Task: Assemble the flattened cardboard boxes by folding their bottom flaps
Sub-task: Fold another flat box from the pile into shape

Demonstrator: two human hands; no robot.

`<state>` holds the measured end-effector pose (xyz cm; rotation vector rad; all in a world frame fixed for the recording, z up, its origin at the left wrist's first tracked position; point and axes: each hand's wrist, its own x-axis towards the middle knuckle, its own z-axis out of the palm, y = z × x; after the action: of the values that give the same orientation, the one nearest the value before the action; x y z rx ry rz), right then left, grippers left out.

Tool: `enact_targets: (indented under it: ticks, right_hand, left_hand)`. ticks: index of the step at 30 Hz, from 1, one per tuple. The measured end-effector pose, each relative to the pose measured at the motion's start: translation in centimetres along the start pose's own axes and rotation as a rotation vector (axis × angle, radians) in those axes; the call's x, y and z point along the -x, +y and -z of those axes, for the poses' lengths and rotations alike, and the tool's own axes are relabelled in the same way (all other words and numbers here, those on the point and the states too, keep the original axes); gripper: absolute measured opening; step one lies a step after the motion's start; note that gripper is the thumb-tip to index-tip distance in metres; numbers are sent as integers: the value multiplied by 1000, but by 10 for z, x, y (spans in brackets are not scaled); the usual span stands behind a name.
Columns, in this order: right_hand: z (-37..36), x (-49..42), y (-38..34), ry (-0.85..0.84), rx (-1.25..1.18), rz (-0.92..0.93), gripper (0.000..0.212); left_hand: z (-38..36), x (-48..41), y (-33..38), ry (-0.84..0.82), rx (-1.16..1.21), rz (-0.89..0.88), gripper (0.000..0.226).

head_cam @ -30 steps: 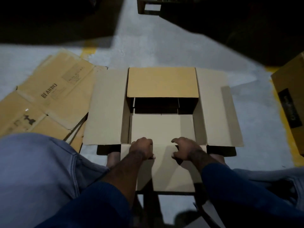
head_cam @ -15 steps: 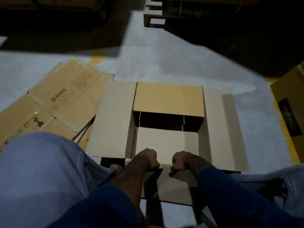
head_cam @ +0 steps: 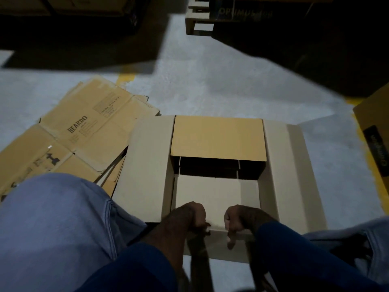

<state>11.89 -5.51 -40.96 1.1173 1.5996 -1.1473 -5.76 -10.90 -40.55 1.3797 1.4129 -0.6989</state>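
The cardboard box (head_cam: 210,192) stands open on the grey floor (head_cam: 210,87) between the person's knees, beside a stack of flattened boxes (head_cam: 84,133), with its left flap (head_cam: 147,169), right flap (head_cam: 290,171) and far flap (head_cam: 217,138) spread outward. It looks light and stiff, likely to bend cleanly only at the scored creases and to crumple if squeezed mid-panel, so a flap's fold line is the sound place to hold. On the near flap (head_cam: 219,241), the left hand (head_cam: 190,216) and right hand (head_cam: 240,218) sit side by side but apart, fingers (head_cam: 230,239) curled over the crease and gripping it.

matt cardboard box (head_cam: 219,138), rough concrete floor (head_cam: 210,81)
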Motion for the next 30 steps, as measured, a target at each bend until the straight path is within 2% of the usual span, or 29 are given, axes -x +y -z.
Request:
enact_targets:
  ticks: [2, 4, 8, 10, 14, 20, 25, 27, 30]
  right_hand:
    - [6, -1, -7, -45, 18, -10, 39]
    - [16, -1, -13, -30, 33, 26, 42]
    - [45, 4, -19, 346, 143, 68, 29]
    - [65, 3, -22, 489, 175, 59, 23]
    - [102, -4, -30, 614, 134, 116, 22]
    - [100, -35, -37, 645, 180, 169, 57]
    - [86, -53, -34, 671, 220, 144, 72]
    - [81, -51, -31, 787, 277, 144, 76]
    - [83, -35, -30, 969, 384, 149, 71]
  left_hand:
    - [9, -1, 1, -17, 58, -5, 34]
    - [22, -7, 0, 72, 108, -18, 30]
    - [57, -8, -5, 451, 113, -18, 34]
    - [75, -12, -8, 584, 105, -7, 33]
    - [101, -20, -10, 625, 97, -38, 26]
    - [108, -33, -19, 650, 106, -64, 19]
    - [106, -37, -27, 697, 115, -66, 24]
    - [104, -34, -27, 807, 73, -76, 34]
    - [102, -24, -25, 1092, -43, -151, 50]
